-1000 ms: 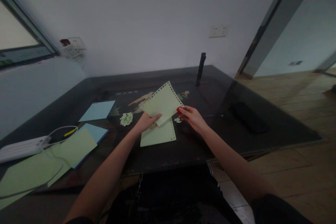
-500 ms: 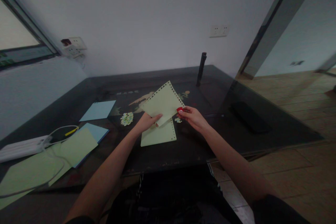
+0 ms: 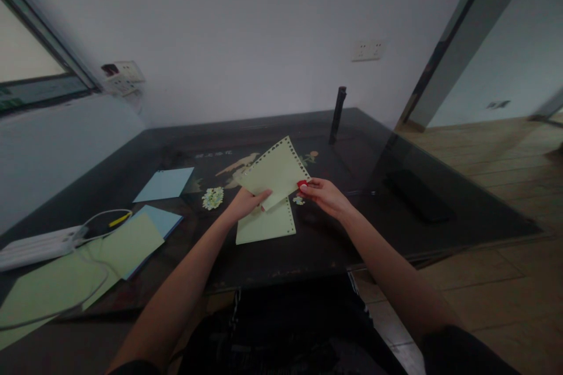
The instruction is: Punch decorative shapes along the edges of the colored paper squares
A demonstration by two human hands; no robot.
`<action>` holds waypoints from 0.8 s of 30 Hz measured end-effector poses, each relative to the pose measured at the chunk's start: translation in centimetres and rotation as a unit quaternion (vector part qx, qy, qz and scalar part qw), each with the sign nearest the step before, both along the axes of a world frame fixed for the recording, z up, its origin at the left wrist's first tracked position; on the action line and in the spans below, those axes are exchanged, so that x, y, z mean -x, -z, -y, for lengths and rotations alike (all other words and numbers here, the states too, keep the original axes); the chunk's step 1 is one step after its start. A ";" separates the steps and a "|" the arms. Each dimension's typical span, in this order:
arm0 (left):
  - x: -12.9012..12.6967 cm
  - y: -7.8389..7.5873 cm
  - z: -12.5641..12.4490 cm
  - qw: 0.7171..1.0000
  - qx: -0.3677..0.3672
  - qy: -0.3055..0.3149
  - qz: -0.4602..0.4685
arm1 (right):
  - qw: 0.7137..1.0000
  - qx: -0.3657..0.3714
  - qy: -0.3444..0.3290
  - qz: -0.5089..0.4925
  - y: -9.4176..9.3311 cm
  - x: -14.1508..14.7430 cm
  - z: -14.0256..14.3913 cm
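My left hand (image 3: pixel 247 203) pinches the near corner of a pale green sheet of paper (image 3: pixel 273 171), thumb on top. Heart-like holes run along two of the sheet's edges. In my right hand (image 3: pixel 325 194) is a small red and white paper punch (image 3: pixel 303 186), gripped at the sheet's right edge. Beneath the raised sheet lies a second pale green sheet (image 3: pixel 266 227) on the dark table, with holes along its right side. Small pale cut-outs (image 3: pixel 299 201) rest just under the punch. A larger heap of cut-outs (image 3: pixel 213 198) sits left of my left hand.
Light blue paper (image 3: pixel 165 184) and more green sheets (image 3: pixel 132 246) lie at the left, beside a white power strip (image 3: pixel 39 248) and its cable. A black cylinder (image 3: pixel 338 115) stands at the back right. A dark flat object (image 3: pixel 417 196) lies on the right.
The held sheet and the punch have shifted very slightly to the right. Both hands keep the same grips.
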State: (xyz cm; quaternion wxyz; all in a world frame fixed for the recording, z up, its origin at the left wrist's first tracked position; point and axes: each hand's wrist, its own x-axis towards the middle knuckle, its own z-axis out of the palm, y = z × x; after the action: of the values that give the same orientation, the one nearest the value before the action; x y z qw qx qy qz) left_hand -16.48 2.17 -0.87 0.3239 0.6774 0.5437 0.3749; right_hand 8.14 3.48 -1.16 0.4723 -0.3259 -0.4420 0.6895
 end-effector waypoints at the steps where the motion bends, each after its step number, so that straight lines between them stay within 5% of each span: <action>1: 0.0 0.0 0.0 1.000 -0.003 -0.001 -0.001 | 1.000 0.000 -0.004 0.002 0.0 -0.1 0.0; 24: 0.1 -0.1 0.0 0.999 -0.014 -0.014 -0.036 | 1.000 -0.004 -0.017 0.017 -0.2 -0.5 0.0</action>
State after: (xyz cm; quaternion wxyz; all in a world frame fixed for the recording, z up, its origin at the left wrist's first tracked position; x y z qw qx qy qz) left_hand -16.63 2.20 -0.81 0.2889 0.6873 0.5591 0.3626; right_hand 8.66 3.52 -0.99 0.4541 -0.3284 -0.4585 0.6897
